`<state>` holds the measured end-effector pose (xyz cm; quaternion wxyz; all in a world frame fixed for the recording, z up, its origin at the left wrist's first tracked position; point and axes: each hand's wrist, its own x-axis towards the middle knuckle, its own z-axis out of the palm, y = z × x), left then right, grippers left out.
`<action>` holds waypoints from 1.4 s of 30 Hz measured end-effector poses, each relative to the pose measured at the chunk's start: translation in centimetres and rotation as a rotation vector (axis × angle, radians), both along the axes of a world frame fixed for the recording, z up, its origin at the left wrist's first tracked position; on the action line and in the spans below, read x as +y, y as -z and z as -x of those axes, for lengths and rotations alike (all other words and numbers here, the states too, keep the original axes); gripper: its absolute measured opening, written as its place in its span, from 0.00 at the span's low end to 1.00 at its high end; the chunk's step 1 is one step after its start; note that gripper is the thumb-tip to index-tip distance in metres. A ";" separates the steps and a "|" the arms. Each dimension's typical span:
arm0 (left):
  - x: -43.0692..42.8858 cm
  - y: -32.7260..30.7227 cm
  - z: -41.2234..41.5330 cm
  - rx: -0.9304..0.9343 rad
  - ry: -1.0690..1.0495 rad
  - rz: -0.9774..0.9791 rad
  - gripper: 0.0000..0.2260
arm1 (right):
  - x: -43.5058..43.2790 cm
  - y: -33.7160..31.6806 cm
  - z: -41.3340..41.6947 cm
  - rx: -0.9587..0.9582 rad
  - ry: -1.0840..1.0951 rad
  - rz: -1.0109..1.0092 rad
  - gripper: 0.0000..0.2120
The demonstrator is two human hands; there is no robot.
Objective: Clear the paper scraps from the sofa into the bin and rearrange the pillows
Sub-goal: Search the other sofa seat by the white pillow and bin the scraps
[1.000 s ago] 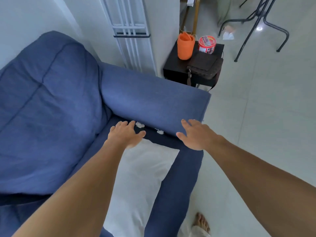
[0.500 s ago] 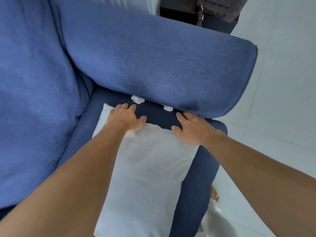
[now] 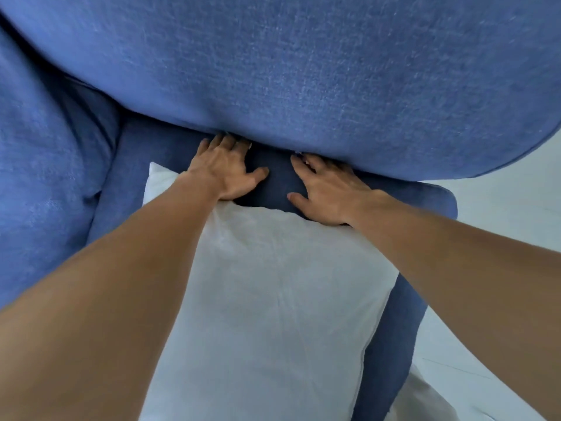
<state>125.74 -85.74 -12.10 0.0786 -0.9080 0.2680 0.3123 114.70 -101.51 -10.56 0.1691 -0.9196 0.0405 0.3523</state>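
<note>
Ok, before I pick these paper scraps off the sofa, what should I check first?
1. Left hand at the crease under the armrest: ok.
2. Right hand at a paper scrap: ok, a white bit shows by its fingers.
3. Scrap under the left hand: cannot tell, the fingers cover that spot.
4. Scrap pinched: not ok, both hands lie spread and no pinch shows.
5. Pillow clear of the crease: ok, it lies on the seat under both wrists and stops short of the crease.
6. Bin within reach: cannot tell, it is out of view.
</note>
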 end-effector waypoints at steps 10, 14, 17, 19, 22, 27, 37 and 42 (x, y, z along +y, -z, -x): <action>0.8 1.2 -1.4 0.068 0.148 0.008 0.36 | -1.5 2.1 -0.6 0.173 0.020 -0.039 0.47; -0.1 2.1 -2.3 -0.034 0.257 -0.064 0.38 | -1.5 3.1 -2.0 0.145 0.078 -0.025 0.45; 0.8 2.2 -1.3 0.106 0.153 -0.042 0.38 | -1.0 3.3 -1.7 0.201 0.065 -0.051 0.47; 0.8 2.0 -1.7 0.158 0.113 -0.047 0.39 | -1.3 3.3 -1.8 0.251 0.059 -0.073 0.50; -0.3 1.9 -3.1 0.199 0.206 -0.137 0.44 | -1.7 3.3 -2.5 0.321 0.048 -0.089 0.52; -0.2 2.9 -3.7 0.264 0.250 -0.237 0.54 | -1.0 3.7 -2.9 0.371 -0.016 -0.060 0.56; -1.2 5.3 -4.4 0.203 0.181 -0.168 0.55 | -1.4 6.0 -4.2 0.307 0.086 -0.025 0.55; -1.7 4.4 -1.9 0.193 0.057 -0.141 0.44 | -0.4 5.3 -1.8 0.224 0.111 0.036 0.45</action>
